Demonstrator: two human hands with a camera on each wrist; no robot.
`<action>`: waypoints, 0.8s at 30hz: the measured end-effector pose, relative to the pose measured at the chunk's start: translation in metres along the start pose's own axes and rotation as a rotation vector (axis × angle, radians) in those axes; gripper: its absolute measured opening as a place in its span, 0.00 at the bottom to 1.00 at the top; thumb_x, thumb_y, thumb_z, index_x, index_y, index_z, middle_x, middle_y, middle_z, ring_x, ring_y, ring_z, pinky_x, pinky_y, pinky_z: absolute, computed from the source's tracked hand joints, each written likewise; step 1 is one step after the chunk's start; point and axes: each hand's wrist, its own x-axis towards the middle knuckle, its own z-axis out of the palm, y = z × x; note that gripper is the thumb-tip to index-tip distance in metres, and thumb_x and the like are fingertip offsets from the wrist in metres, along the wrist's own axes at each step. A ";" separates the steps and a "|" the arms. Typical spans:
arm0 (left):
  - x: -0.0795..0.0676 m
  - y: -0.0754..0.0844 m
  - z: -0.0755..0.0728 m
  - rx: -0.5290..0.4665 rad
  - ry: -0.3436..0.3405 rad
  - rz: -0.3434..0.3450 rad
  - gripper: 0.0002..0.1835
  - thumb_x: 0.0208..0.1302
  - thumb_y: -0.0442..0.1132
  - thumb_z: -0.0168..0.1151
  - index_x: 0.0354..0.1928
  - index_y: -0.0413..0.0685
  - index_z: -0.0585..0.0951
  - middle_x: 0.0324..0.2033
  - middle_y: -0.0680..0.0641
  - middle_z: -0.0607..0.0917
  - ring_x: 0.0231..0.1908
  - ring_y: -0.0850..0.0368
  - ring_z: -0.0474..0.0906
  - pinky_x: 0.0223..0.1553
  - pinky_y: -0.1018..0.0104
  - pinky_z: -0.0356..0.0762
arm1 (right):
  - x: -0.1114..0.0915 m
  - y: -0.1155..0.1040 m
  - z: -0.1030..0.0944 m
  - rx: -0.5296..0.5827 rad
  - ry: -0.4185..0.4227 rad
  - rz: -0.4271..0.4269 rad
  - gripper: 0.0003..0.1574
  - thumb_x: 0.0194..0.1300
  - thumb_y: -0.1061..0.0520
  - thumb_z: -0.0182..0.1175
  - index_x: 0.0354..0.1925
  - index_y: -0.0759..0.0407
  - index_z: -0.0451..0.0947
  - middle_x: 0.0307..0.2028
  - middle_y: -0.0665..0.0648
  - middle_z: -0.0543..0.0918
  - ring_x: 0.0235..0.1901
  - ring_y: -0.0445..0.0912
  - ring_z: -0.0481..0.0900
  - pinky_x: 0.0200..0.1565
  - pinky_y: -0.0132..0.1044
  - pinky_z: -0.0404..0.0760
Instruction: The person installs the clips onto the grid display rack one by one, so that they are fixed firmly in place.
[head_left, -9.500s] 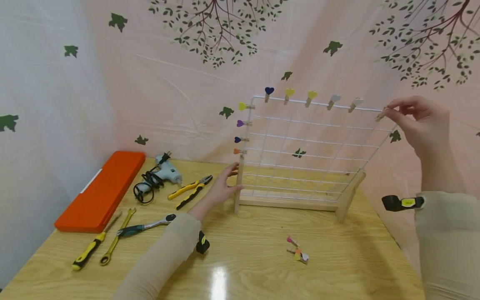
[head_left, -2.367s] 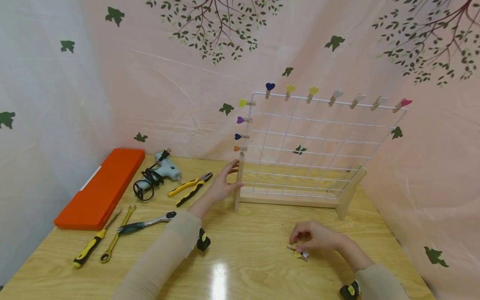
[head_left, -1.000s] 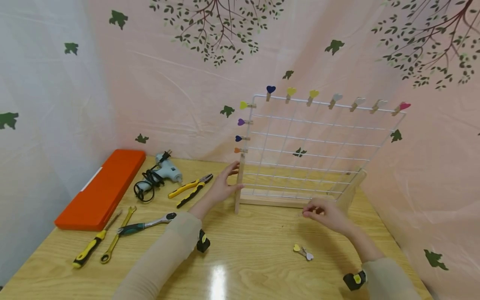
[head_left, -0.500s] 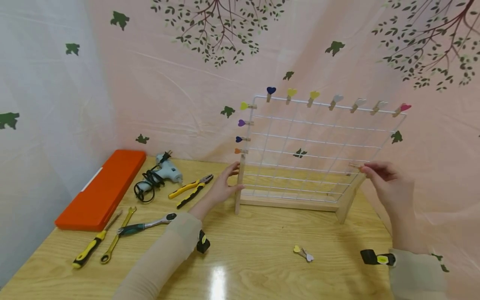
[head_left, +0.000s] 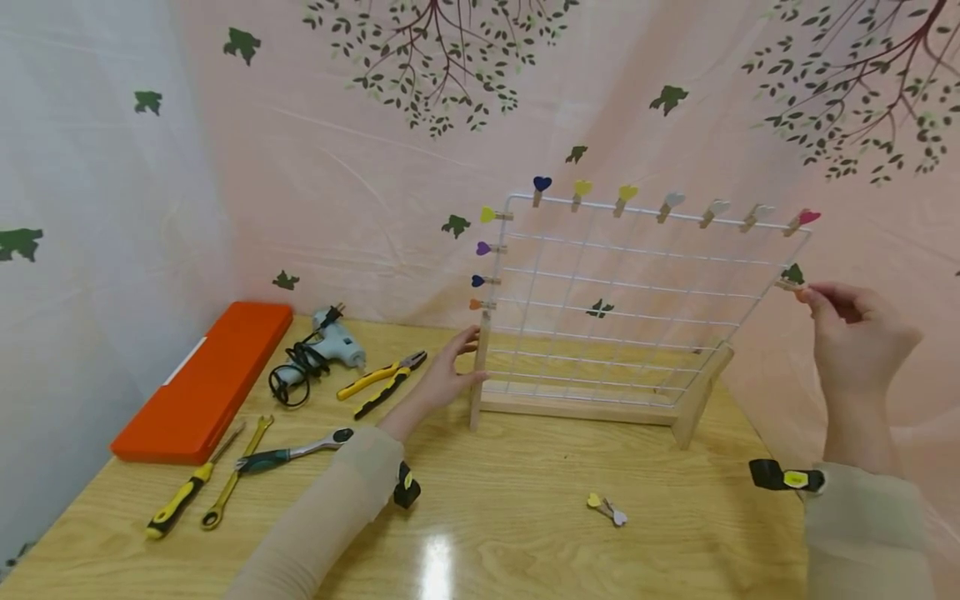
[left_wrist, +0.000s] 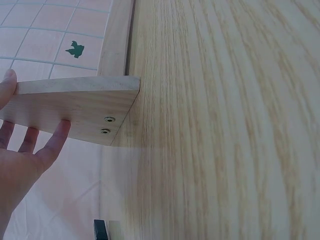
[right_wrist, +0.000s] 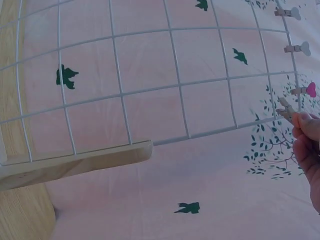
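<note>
My right hand (head_left: 862,342) pinches a small wooden clothespin (right_wrist: 286,111) at the right edge of the white wire grid (head_left: 622,292). The clothespin's tip is by the side wire; whether it touches is unclear. Fingertips mostly hide its heart end. Heart-topped clothespins line the grid's top wire, ending at a pink-red one (head_left: 806,218), and several more clip to its left side. My left hand (head_left: 444,375) holds the left post of the wooden stand (left_wrist: 75,107), thumb at the front edge, fingers against the outer face. Two clothespins, yellow (head_left: 595,500) and white (head_left: 618,517), lie on the table.
To the left on the wooden table (head_left: 487,533) are an orange case (head_left: 202,383), glue gun (head_left: 333,342), pliers (head_left: 382,383), ratchet (head_left: 292,452), wrench (head_left: 236,475) and screwdriver (head_left: 180,500). A patterned cloth (head_left: 360,208) hangs behind the grid.
My right hand picked a clothespin from the table pile and raised it rightward and up to the grid's right edge. Earlier, the pink-red clothespin was added on top. My left hand stayed put.
</note>
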 end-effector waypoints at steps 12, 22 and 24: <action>-0.001 0.000 0.000 0.015 0.011 -0.010 0.40 0.56 0.35 0.61 0.68 0.50 0.51 0.64 0.45 0.59 0.62 0.42 0.56 0.48 0.51 0.74 | 0.018 -0.002 0.012 0.034 0.050 0.105 0.07 0.53 0.50 0.62 0.32 0.48 0.84 0.24 0.30 0.77 0.23 0.25 0.71 0.29 0.16 0.68; -0.002 0.002 0.000 0.018 0.011 -0.002 0.40 0.56 0.35 0.61 0.68 0.48 0.51 0.64 0.44 0.59 0.62 0.41 0.56 0.47 0.52 0.74 | 0.025 -0.002 0.010 0.026 0.074 0.143 0.04 0.53 0.49 0.62 0.30 0.43 0.83 0.24 0.30 0.77 0.23 0.25 0.72 0.29 0.15 0.68; -0.002 0.002 0.000 0.023 0.011 0.006 0.40 0.56 0.35 0.61 0.68 0.48 0.51 0.64 0.44 0.59 0.62 0.41 0.56 0.47 0.53 0.75 | 0.026 0.000 0.011 0.024 0.064 0.140 0.05 0.53 0.49 0.62 0.31 0.44 0.84 0.23 0.30 0.77 0.22 0.25 0.71 0.29 0.15 0.68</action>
